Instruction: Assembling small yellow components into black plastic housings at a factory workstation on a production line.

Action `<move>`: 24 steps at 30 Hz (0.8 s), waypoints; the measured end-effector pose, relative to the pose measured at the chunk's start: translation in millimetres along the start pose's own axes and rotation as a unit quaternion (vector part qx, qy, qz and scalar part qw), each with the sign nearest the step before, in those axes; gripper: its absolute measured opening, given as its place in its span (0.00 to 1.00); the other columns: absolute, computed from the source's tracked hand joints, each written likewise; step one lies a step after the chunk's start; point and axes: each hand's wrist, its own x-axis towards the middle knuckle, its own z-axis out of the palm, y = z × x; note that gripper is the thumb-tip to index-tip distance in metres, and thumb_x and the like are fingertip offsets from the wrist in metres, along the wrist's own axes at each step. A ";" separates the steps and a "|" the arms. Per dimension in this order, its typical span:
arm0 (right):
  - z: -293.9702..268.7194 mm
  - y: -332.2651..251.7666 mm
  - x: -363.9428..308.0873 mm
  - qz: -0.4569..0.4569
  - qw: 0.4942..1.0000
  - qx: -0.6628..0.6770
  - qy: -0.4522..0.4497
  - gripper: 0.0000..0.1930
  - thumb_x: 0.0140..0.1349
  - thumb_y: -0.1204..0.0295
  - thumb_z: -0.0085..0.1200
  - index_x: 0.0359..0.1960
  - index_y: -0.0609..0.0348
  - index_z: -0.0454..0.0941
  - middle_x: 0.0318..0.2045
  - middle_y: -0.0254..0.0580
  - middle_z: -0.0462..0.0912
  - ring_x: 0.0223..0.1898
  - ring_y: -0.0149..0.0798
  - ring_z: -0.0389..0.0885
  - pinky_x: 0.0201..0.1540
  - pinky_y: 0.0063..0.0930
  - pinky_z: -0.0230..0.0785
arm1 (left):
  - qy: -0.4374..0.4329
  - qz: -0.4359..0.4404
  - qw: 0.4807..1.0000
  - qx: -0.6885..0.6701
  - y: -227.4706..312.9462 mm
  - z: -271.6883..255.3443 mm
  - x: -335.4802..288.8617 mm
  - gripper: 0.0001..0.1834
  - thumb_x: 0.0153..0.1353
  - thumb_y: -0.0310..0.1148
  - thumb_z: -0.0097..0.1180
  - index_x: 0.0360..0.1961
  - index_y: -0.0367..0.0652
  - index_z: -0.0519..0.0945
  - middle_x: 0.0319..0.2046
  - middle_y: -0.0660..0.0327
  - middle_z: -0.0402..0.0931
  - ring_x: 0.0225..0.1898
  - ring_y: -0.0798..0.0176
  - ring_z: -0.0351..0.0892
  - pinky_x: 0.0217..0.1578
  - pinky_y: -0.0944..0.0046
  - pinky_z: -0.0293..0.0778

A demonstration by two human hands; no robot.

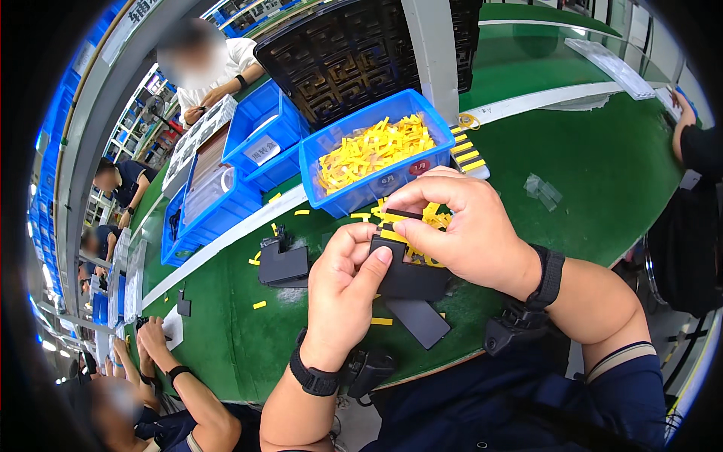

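Observation:
A flat black plastic piece with a notched corner (410, 282) is gripped in my left hand (339, 286), thumb on top. My right hand (478, 230) pinches a small black strip with a yellow part (404, 215) at the piece's upper edge. My fingers partly hide whether the strip touches the piece. Loose yellow strips (437, 217) show behind my right fingers. Below the held piece lies a dark rectangular plate (419, 322) on the green table. To the left of my left hand rest more black notched pieces (285, 265).
A blue bin (343, 202) heaped with yellow strips (376, 151) stands just beyond my hands. Left of it are more blue bins (260, 162). Yellow-and-black strips (468, 154) lie near a metal post (433, 56). Clear plastic scraps (542, 192) sit at right. Co-workers sit around the table.

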 end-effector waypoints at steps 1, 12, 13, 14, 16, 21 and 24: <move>-0.3 -0.9 0.0 -0.005 1.000 -0.001 -0.002 0.07 0.47 0.75 0.55 0.29 0.62 0.79 0.23 0.41 0.79 0.27 0.39 0.76 0.35 0.30 0.68 | 0.000 0.000 1.000 0.000 0.1 -0.1 -0.1 0.10 0.62 0.23 0.46 0.45 0.36 0.68 0.35 0.58 0.78 0.37 0.70 0.76 0.42 0.72 0.69; 7.8 4.2 -2.8 -0.066 0.997 -0.022 0.033 0.04 0.46 0.76 0.55 0.25 0.62 0.77 0.23 0.42 0.76 0.29 0.43 0.75 0.34 0.34 0.67 | 0.017 0.028 0.999 0.036 1.5 3.4 -1.5 0.11 0.60 0.22 0.50 0.44 0.33 0.70 0.33 0.60 0.79 0.35 0.76 0.74 0.36 0.76 0.70; 8.9 6.9 -2.4 -0.103 0.993 -0.052 0.036 0.04 0.46 0.76 0.56 0.24 0.62 0.76 0.24 0.42 0.76 0.30 0.44 0.74 0.35 0.34 0.66 | 0.017 0.028 0.999 0.036 0.2 3.1 -1.3 0.11 0.60 0.22 0.50 0.44 0.33 0.70 0.33 0.60 0.79 0.35 0.76 0.74 0.36 0.76 0.70; 9.1 8.2 -2.1 -0.140 0.986 -0.082 0.038 0.04 0.46 0.76 0.56 0.24 0.62 0.76 0.24 0.42 0.75 0.31 0.44 0.73 0.35 0.35 0.66 | 0.025 0.035 0.998 0.055 -2.5 2.0 -0.9 0.11 0.60 0.22 0.51 0.44 0.33 0.70 0.33 0.60 0.79 0.34 0.76 0.74 0.36 0.76 0.69; 7.4 7.9 -3.1 -0.139 0.986 -0.082 0.031 0.05 0.44 0.77 0.57 0.25 0.63 0.77 0.25 0.42 0.76 0.30 0.44 0.74 0.37 0.33 0.66 | 0.033 0.043 0.996 0.073 -3.8 1.7 -1.7 0.11 0.60 0.23 0.51 0.44 0.32 0.70 0.32 0.60 0.79 0.33 0.77 0.73 0.35 0.76 0.69; 2.2 4.6 -4.1 -0.091 0.991 -0.095 -0.005 0.07 0.42 0.77 0.59 0.25 0.64 0.77 0.29 0.41 0.75 0.34 0.43 0.74 0.40 0.33 0.66 | 0.066 0.095 0.977 0.177 -4.6 0.1 -2.8 0.11 0.59 0.23 0.51 0.44 0.32 0.70 0.30 0.59 0.80 0.31 0.77 0.73 0.34 0.75 0.69; 0.8 6.2 -1.4 -0.102 0.987 -0.119 -0.015 0.08 0.42 0.77 0.59 0.25 0.63 0.76 0.31 0.40 0.75 0.38 0.43 0.74 0.43 0.36 0.66 | 0.055 0.065 0.990 0.113 1.7 1.0 -2.3 0.11 0.61 0.23 0.48 0.45 0.32 0.69 0.36 0.59 0.78 0.37 0.73 0.75 0.40 0.76 0.69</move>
